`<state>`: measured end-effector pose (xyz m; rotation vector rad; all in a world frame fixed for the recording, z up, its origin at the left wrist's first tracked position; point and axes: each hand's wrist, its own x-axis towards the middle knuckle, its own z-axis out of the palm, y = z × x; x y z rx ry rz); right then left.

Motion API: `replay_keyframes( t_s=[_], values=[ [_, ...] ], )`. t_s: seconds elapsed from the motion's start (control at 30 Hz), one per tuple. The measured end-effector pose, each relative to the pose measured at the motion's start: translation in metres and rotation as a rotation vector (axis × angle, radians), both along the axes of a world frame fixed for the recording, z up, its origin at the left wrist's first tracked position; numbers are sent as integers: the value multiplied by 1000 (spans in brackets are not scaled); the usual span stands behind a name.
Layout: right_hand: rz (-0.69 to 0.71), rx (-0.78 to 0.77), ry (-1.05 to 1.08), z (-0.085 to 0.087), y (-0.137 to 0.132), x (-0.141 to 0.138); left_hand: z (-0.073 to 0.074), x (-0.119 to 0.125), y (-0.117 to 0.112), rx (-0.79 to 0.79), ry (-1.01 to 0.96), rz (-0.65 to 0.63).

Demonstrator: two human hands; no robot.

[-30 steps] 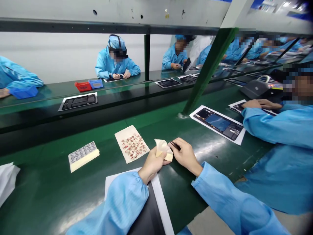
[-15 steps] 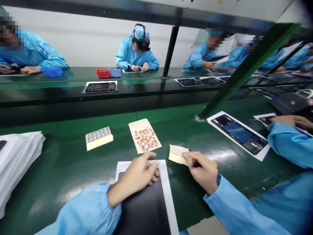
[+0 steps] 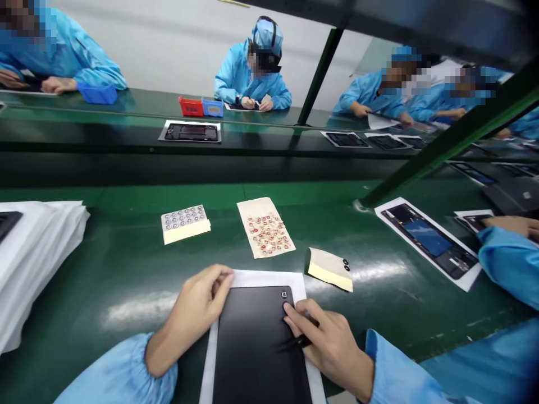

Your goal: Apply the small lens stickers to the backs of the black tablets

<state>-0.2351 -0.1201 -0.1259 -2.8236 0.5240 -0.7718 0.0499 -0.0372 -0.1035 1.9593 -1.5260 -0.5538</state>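
Observation:
A dark tablet back cover (image 3: 256,342) lies on a white paper sheet (image 3: 269,278) in front of me. At its upper left corner my left hand (image 3: 196,308) is closed, thumb and index finger pinching the edge of the sheet. My right hand (image 3: 326,336) is closed round a thin black tool (image 3: 301,340), which looks like tweezers. Its fingertips touch the cover just below the small square camera opening (image 3: 284,294); whether a small part is under them I cannot tell. Beyond it lies a cream backing sheet (image 3: 330,266) with black round stickers (image 3: 346,264) at its right edge.
A sheet of red-outlined bits (image 3: 269,233) and a sheet of grey ring stickers (image 3: 185,219) lie farther back. White papers (image 3: 42,252) are stacked at left. An opened tablet (image 3: 429,238) and a co-worker's sleeve (image 3: 509,261) are at right. A green post (image 3: 421,157) slants up there.
My right hand has left the cream backing sheet and come down onto the cover's upper right. My left hand has moved left to the sheet's upper corner, uncovering the camera opening.

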Motion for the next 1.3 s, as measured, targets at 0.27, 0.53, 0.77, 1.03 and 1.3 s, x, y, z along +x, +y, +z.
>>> replay_keyframes(
  t_s=[0.27,0.53,0.77,1.03,1.3],
  values=[
    [114,178,253,40,-26,21,-14,66,-9,-52,-748,181],
    [76,52,385,36,-47,135,-11,35,13,-101,-390,121],
    [212,-194,672,26,-51,190,22,86,18,281,-47,466],
    [255,-77,607,29,-61,170,12,80,11,159,941,442],
    [206,406,64,36,-52,205,-4,66,4,8,743,351]
  ],
)
